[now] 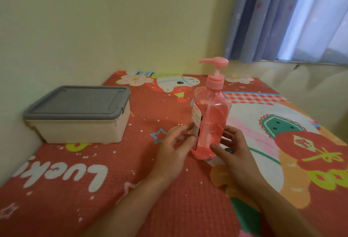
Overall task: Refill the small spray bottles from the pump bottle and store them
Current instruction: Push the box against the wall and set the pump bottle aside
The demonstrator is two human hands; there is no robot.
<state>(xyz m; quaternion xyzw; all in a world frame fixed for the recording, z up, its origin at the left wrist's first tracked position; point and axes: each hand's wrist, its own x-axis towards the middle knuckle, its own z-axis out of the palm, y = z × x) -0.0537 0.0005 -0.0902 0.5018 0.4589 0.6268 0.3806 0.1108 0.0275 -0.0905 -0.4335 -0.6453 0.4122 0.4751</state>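
Pump bottle: a tall, clear pink bottle with a pink pump head, standing upright near the middle of the surface, which is covered by a red cartoon-print mat. The spout points left. The bottle holds pink liquid, and a white label shows on its left side.

Surroundings: a beige storage box with a grey lid, shut, sits at the far left against the wall, well apart from the bottle. Blue curtains hang at the far right. Nothing lies between the hands and the bottle; the mat between box and bottle is bare. A small dark object shows under the right hand's fingers, just right of the bottle's base; what it is cannot be told.

Hands: both forearms reach in from the near edge. The left hand is at the bottle's lower left, fingers loosely curled, fingertips touching the label side. The right hand is at the lower right, thumb against the near base and fingers spread beside the body. Both hands bracket the lower part of the bottle in a light contact; neither is clenched, and a firm grasp cannot be told. The bottle's base rests on the mat.
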